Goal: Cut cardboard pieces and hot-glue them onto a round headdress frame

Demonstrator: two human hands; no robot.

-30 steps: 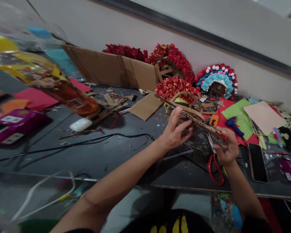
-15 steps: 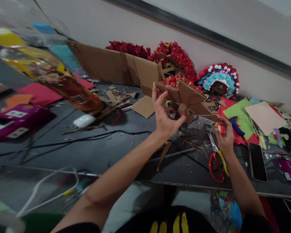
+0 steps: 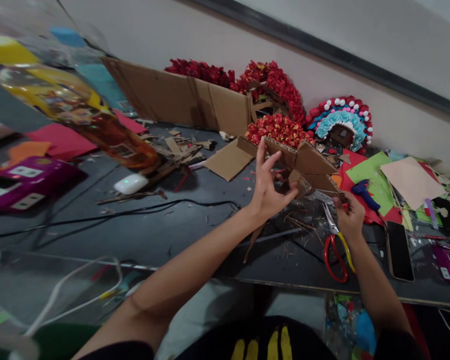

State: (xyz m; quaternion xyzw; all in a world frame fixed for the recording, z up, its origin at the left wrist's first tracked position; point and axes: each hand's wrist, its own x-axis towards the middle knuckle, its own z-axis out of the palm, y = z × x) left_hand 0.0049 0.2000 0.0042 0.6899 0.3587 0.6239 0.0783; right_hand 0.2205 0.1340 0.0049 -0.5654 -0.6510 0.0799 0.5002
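Observation:
A brown cardboard frame piece (image 3: 307,162) is held up above the dark table (image 3: 180,235) between both of my hands. My left hand (image 3: 268,192) pinches its lower middle with thumb and finger while the other fingers stand up. At the piece's right end my right hand (image 3: 348,215) is closed around it. Red-handled scissors (image 3: 335,247) lie on the table just below my right hand.
Red paper-flower headdresses (image 3: 273,87) and a blue-and-white one (image 3: 341,122) lean on the wall behind a folded cardboard sheet (image 3: 183,102). Coloured paper sheets (image 3: 371,177), a blue glue gun (image 3: 364,194) and a phone (image 3: 399,250) lie right. Cables (image 3: 135,212), a white device (image 3: 130,183) and cardboard scraps lie left.
The cardboard piece was tipped up from a low flat position a second ago. Since half a second ago it has sunk slightly, with both hands still on it.

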